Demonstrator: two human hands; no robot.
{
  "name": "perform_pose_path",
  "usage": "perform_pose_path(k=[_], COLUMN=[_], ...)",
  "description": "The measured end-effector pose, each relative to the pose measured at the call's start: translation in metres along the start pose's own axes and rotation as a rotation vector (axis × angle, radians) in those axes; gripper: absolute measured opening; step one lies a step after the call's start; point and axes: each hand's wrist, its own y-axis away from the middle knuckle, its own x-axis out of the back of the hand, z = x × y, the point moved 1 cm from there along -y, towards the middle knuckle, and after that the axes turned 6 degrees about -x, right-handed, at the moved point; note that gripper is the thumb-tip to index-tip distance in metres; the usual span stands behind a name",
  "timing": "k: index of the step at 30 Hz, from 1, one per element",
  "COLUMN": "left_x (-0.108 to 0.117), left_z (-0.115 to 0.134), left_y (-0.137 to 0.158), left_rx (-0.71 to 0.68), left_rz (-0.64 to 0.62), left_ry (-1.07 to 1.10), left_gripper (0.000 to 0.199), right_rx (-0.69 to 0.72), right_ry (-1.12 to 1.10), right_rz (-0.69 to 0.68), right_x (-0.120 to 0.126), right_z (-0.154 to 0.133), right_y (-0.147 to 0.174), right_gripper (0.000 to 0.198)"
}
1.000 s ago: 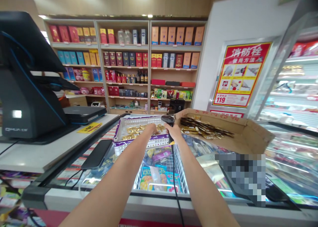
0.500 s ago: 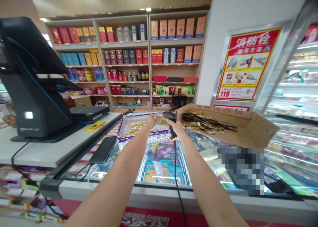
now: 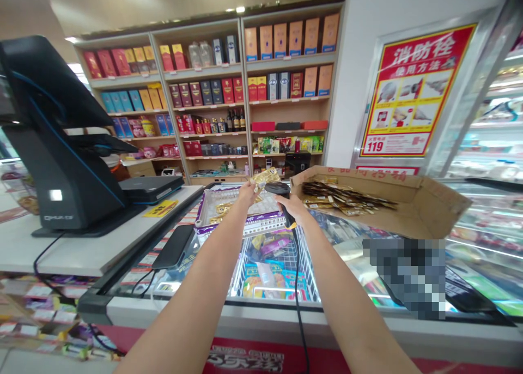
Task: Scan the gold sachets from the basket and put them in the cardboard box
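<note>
Pinched in my left hand (image 3: pixel 247 193) is a gold foil packet (image 3: pixel 266 178), raised above the far edge of a white and purple tray (image 3: pixel 261 225). More gold packets (image 3: pixel 223 209) lie in the tray's left part. My right hand (image 3: pixel 292 206) is wrapped round the handle of a black barcode scanner (image 3: pixel 278 189), whose head sits close beside the packet. From the scanner a black cable (image 3: pixel 299 292) hangs down over the freezer front. Just right of the scanner, an open cardboard box (image 3: pixel 420 205) holds a heap of gold-brown packets (image 3: pixel 347 197).
The tray rests on a glass-topped freezer (image 3: pixel 196 303) with a white wire basket (image 3: pixel 304 265) of bagged goods beneath. A black phone (image 3: pixel 175 247) lies at left on the glass. A dark checkout terminal (image 3: pixel 69 161) stands on the left counter. Shelves of boxes (image 3: pixel 204 93) line the back.
My left hand has lifted the gold packet up out of the tray, and it now shows clearly above the rim. The scanner stays in my right hand, tilted slightly more.
</note>
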Motion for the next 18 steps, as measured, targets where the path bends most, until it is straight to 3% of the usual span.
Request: perform_pose_path(k=[10, 18], left_x=[0.0011, -0.0041], left_z=[-0.0001, 0.0020], left_y=[0.0007, 0.0035], left_rx=[0.002, 0.013], left_rz=[-0.065, -0.012], left_ry=[-0.036, -0.005], left_gripper=[0.010, 0.012], right_rx=[-0.013, -0.001], right_ry=[-0.010, 0.023], right_rz=[0.004, 0.016], right_x=[-0.0007, 0.0003], right_z=[-0.0018, 0.0008], right_y=[0.0006, -0.0012], right_gripper=[0.030, 0.032])
